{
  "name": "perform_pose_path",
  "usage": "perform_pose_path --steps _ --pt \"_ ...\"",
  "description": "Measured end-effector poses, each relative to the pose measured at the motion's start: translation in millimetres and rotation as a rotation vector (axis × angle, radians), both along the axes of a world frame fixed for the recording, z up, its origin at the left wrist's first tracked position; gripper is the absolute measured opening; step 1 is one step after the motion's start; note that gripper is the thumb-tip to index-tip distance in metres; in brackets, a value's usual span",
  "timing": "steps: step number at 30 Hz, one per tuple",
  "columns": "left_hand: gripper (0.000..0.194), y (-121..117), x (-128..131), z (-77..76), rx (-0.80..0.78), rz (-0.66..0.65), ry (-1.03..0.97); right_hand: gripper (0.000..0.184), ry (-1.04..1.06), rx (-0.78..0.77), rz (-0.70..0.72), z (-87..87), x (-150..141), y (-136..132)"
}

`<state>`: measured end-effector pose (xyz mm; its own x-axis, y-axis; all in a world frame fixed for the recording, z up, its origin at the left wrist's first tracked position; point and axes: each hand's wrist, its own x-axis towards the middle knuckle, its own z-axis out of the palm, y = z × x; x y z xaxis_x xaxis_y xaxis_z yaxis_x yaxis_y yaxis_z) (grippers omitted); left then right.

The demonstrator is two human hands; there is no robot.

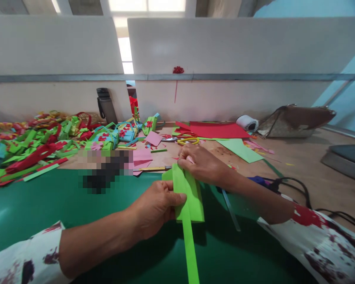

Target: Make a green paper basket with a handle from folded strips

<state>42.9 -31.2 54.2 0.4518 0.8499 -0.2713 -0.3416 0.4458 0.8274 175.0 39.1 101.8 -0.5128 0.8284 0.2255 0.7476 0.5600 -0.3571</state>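
In the middle of the head view is a folded lime-green paper piece (197, 199), held up over the green mat. My left hand (158, 205) grips it from the left, thumb pressed on its front and fingers behind. A long lime-green paper strip (189, 244) runs down the front of the piece and hangs past its lower edge towards me. At the top, the fingers of my right hand (199, 161) are pinched on the strip's upper end against the paper. What lies under those fingertips is partly hidden.
A green mat (106, 244) covers the near table. Finished-looking paper baskets (103, 136) and strips pile up at left, beside a dark bottle (106, 104). Yellow-handled scissors (187, 140), red sheets (215, 130), a tape roll (247, 123) and a handbag (296, 120) lie behind. Black cables (298, 185) run at right.
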Motion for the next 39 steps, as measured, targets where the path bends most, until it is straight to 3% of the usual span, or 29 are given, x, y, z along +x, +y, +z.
perform_pose_path --steps 8,17,21,23,25,27,30,33,36,39 --pt "0.026 -4.8 4.2 -1.5 -0.028 0.01 0.003 0.018 0.074 -0.145 0.035 -0.6 2.2 -1.4" --pt "0.02 -7.5 3.9 0.5 -0.026 -0.031 0.007 0.019 0.128 -0.216 0.05 -4.9 2.2 2.0" --pt "0.019 -4.5 4.4 1.2 -0.013 0.023 -0.02 0.015 0.174 -0.138 -0.002 -5.1 0.2 1.0" --pt "0.018 2.1 3.2 3.0 0.034 0.1 -0.054 0.01 0.255 -0.021 -0.076 -2.4 1.7 -0.9" --pt "0.016 11.7 -0.2 6.7 0.088 0.201 -0.082 0.017 0.378 0.112 -0.129 2.3 6.0 -4.8" --pt "0.013 21.5 -5.8 11.5 0.12 0.31 -0.099 0.022 0.458 0.158 -0.108 6.7 11.8 -10.0" --pt "0.014 31.0 -14.9 17.6 0.133 0.458 -0.132 0.042 0.362 0.004 0.023 4.7 18.1 -17.1" --pt "0.014 31.8 -19.9 19.6 0.151 0.527 -0.146 0.055 0.316 -0.272 0.148 -9.9 15.9 -21.9" --pt "0.013 28.5 -19.8 18.6 0.158 0.541 -0.151 0.055 0.407 -0.601 0.172 -26.4 6.6 -26.0" --pt "0.011 26.5 -18.4 16.3 0.159 0.53 -0.154 0.044 0.536 -0.78 0.122 -34.9 -2.7 -29.7"
